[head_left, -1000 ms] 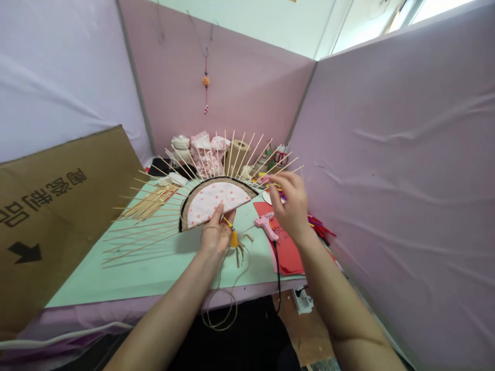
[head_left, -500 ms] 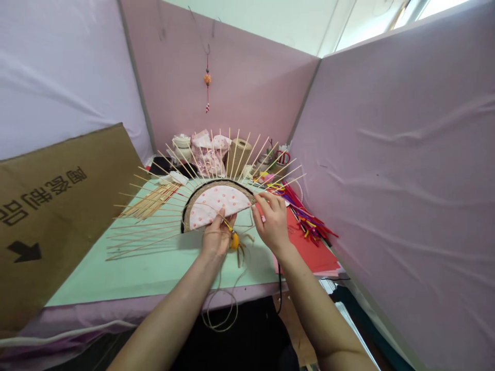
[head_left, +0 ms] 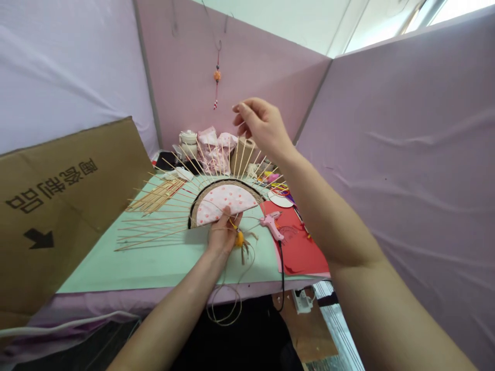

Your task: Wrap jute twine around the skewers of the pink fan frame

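Note:
A half-round fan frame (head_left: 226, 198) stands tilted on the green table (head_left: 154, 263), with pink dotted fabric at its centre, a jute-wound rim and several thin bamboo sticks (head_left: 154, 226) radiating outward. My left hand (head_left: 222, 234) is closed on the fan's lower edge, next to an orange tassel bead (head_left: 240, 238). My right hand (head_left: 261, 126) is raised high above the fan with fingers pinched; a thin jute string seems to run up to it, too fine to be sure. Loose string (head_left: 226, 304) hangs over the table's front edge.
A pink glue gun (head_left: 273, 225) lies on red paper (head_left: 299, 247) at the right, its black cord dropping off the table. A cardboard sheet (head_left: 58, 206) leans at the left. Fabric pieces, a jute roll (head_left: 243, 149) and coloured pipe cleaners crowd the back. Pink partitions enclose the table.
My right hand rose from beside the fan's right edge to high above it, fingers pinched. My left hand kept its hold on the fan base. The view shifted slightly.

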`<state>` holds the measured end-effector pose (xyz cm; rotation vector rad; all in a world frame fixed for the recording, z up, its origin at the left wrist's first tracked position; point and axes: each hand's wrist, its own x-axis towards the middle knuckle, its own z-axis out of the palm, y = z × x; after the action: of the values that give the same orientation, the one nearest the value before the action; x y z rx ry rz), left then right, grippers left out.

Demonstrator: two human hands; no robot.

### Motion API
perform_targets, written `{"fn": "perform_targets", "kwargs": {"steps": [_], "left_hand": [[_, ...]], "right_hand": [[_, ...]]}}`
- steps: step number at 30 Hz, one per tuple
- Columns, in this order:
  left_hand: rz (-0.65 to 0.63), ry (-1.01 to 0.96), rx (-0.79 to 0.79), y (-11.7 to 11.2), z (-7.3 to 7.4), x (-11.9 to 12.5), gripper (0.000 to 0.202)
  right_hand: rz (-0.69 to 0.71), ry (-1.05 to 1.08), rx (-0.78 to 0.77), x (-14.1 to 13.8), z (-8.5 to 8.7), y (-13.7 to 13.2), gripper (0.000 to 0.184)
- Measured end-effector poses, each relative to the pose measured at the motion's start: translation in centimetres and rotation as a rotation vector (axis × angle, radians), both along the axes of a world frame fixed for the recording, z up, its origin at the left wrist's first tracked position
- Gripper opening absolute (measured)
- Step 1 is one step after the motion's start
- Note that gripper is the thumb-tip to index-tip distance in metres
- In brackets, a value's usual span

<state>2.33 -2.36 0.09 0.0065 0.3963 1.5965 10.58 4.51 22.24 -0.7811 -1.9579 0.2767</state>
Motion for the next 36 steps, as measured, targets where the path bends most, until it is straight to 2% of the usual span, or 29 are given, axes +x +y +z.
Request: {"fn": "perform_targets", "kwargs": {"steps": [1, 3, 6, 8, 11, 13, 16, 18, 22, 25, 28, 31, 34, 36], "left_hand": [[0.004, -0.003, -0.006, 0.0, 0.1, 0.0, 0.017], [0.010, -0.002, -0.026, -0.1, 0.3, 0.0, 0.012], [0.013, 0.011, -0.031, -0.1, 0.7, 0.1, 0.007], [0.013, 0.014, -0.021, -0.2, 0.8, 0.2, 0.008], [0.028, 0.008, -0.031, -0.3, 0.8, 0.3, 0.010], [0.038, 0.007, -0.036, -0.4, 0.7, 0.3, 0.011], [0.035, 0.020, -0.033, -0.5, 0.6, 0.2, 0.012], [0.030, 0.031, -0.037, -0.5, 0.6, 0.2, 0.013], [0.037, 0.038, -0.028, -0.5, 0.6, 0.1, 0.015], [0.039, 0.033, 0.005, -0.5, 0.5, 0.1, 0.016], [0.024, 0.047, 0.012, -0.4, 0.4, 0.1, 0.018], [0.003, 0.092, -0.021, -0.4, 0.4, 0.2, 0.020], [-0.009, 0.119, -0.027, -0.5, 0.4, 0.2, 0.021], [-0.010, 0.116, -0.027, -0.6, 0.4, 0.1, 0.021]], "right_hand": [[-0.001, -0.064, 0.039, 0.2, 0.2, -0.6, 0.023], [-0.020, -0.299, 0.105, 1.1, -0.9, -2.8, 0.018], [-0.073, -0.754, 0.133, 3.0, -5.4, -6.8, 0.011], [-0.179, -0.913, 0.147, 4.2, -9.1, -9.0, 0.017], [-0.365, -1.008, 0.089, 5.2, -13.6, -10.9, 0.020], [-0.478, -1.047, -0.006, 5.2, -15.4, -11.3, 0.024], [-0.600, -1.081, -0.200, 4.7, -16.8, -10.8, 0.031], [-0.620, -1.084, -0.316, 4.2, -17.1, -10.1, 0.031], [-0.586, -1.076, -0.408, 3.6, -16.6, -9.2, 0.024], [-0.523, -1.058, -0.420, 4.1, -15.2, -9.6, 0.020], [-0.360, -0.896, -0.435, 5.0, -11.8, -9.9, 0.013], [-0.232, -0.658, -0.397, 5.4, -6.9, -8.7, 0.012], [-0.230, -0.539, -0.295, 4.7, -3.2, -5.1, 0.013], [-0.253, -0.510, -0.302, 3.7, -2.5, -2.1, 0.023]]}}
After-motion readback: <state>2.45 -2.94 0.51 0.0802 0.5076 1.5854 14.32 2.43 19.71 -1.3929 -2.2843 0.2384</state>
